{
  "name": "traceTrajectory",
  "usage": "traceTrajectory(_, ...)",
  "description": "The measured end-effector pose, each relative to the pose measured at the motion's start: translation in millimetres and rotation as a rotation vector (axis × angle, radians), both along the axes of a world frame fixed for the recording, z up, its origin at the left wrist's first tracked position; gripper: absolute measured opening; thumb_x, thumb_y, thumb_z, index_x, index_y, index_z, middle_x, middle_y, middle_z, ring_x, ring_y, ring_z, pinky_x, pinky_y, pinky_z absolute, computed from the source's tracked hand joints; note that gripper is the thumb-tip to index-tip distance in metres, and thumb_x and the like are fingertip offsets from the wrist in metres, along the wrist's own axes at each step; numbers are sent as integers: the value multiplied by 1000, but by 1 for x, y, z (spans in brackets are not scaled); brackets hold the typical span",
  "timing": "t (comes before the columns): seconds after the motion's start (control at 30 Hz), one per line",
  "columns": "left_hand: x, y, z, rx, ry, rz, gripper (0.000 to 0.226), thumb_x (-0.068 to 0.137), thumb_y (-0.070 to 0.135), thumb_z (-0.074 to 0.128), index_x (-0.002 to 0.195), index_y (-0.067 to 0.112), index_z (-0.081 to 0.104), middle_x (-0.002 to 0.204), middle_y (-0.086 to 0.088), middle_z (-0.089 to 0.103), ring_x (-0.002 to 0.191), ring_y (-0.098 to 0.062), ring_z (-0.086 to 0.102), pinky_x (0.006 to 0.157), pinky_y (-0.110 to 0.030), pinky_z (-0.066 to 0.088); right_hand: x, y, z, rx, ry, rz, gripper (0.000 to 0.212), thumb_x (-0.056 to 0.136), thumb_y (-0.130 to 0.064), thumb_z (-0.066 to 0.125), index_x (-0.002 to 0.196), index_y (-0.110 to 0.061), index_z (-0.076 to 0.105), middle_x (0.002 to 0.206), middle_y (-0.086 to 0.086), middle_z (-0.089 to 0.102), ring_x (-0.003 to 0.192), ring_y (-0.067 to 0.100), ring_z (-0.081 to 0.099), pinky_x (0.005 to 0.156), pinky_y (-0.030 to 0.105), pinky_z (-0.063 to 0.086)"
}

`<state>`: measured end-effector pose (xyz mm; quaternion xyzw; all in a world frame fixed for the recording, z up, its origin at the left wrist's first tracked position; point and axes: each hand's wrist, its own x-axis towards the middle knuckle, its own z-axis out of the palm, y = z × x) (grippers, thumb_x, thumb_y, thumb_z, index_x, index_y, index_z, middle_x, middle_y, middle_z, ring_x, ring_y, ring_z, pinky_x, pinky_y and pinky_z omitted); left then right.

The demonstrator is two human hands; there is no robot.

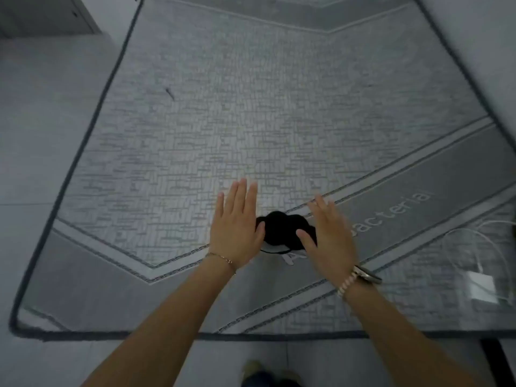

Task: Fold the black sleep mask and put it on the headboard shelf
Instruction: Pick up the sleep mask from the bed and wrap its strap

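Note:
The black sleep mask [282, 230] lies flat on the grey patterned mattress [223, 121], near its front edge, with its thin strap showing just below it. My left hand [237, 227] hovers over the mask's left end, fingers spread and palm down. Over the mask's right end is my right hand [329, 236], also flat with spread fingers and slightly blurred. Both hands hide the ends of the mask. Whether they touch it I cannot tell. The headboard shelf is not in view.
A white charger block [481, 286] with white cables [480, 233] lies on the mattress at the right. The mattress's dark piped edge [251, 336] runs along the front, with floor and my foot [257, 371] below. A wall stands at the right.

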<state>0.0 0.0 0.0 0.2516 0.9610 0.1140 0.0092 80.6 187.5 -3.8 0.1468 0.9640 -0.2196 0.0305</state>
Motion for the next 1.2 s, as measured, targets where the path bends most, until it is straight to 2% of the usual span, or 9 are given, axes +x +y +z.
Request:
traceTrajectory(0.13, -14, 8, -66, 11, -162, -20, 65, 99, 42, 46, 157, 22, 23, 167, -16, 14, 154, -33, 15, 124, -51, 20, -11, 4, -67, -71, -26, -60, 45, 92, -38, 61, 134, -22, 55, 162, 3, 27, 146, 29, 32, 112, 50, 38)
traceTrajectory(0.2, -20, 13, -95, 32, -295, 20, 59, 97, 44, 50, 152, 27, 35, 162, -15, 27, 148, -36, 27, 119, -47, 31, -15, 7, -98, -107, -51, -126, 39, 90, -40, 64, 126, -26, 60, 159, 6, 33, 141, 31, 39, 108, 48, 41)
traceTrajectory(0.33, -28, 16, -128, 80, -435, 105, 46, 90, 44, 61, 133, 31, 54, 131, -7, 52, 122, -30, 47, 99, -41, 47, -19, 13, -126, -121, -169, -296, 35, 83, -49, 67, 116, -40, 61, 148, 4, 43, 134, 32, 41, 107, 49, 41)
traceTrajectory(0.53, -31, 21, -136, 180, -516, 131, 39, 86, 34, 71, 123, 33, 60, 118, -4, 50, 109, -22, 51, 93, -34, 50, -25, 17, -126, -154, -225, -341, 26, 81, -41, 73, 105, -41, 64, 122, 1, 52, 120, 29, 45, 103, 41, 41)
traceTrajectory(0.7, -22, 23, -122, 290, -577, 74, 42, 88, 17, 71, 127, 27, 62, 124, -4, 58, 116, -16, 51, 94, -20, 37, -23, 20, -116, -322, -152, -308, 25, 85, -8, 73, 103, -25, 71, 114, 3, 47, 107, 27, 60, 83, 21, 44)
traceTrajectory(0.8, -19, 17, -96, 357, -557, 59, 44, 87, 12, 71, 127, 26, 64, 123, -3, 64, 117, -16, 56, 100, -22, 40, -18, 22, -90, -361, -106, -278, 29, 85, -1, 71, 110, -16, 75, 122, 9, 59, 110, 24, 62, 86, 17, 41)
traceTrajectory(0.93, -21, 8, -24, 518, -524, 78, 45, 84, 6, 73, 124, 25, 67, 124, 1, 67, 116, -12, 59, 99, -11, 39, -13, 25, -16, -523, -3, -258, 31, 83, 3, 72, 109, -13, 76, 113, 7, 71, 102, 15, 64, 90, 20, 47)
traceTrajectory(1.1, -31, -1, 122, 756, -491, 131, 46, 81, 3, 75, 120, 25, 69, 119, 10, 70, 113, -4, 63, 97, -27, 54, -10, 31, 129, -637, 122, -203, 34, 81, 0, 75, 102, -27, 75, 104, -8, 71, 94, -5, 65, 81, 2, 47)
traceTrajectory(1.2, -31, -6, 218, 820, -455, 108, 46, 81, 3, 76, 121, 25, 70, 120, 11, 70, 114, -3, 64, 97, -28, 56, -9, 32, 227, -667, 172, -165, 35, 81, -2, 76, 98, -32, 75, 104, -15, 71, 93, -11, 65, 81, 8, 53)
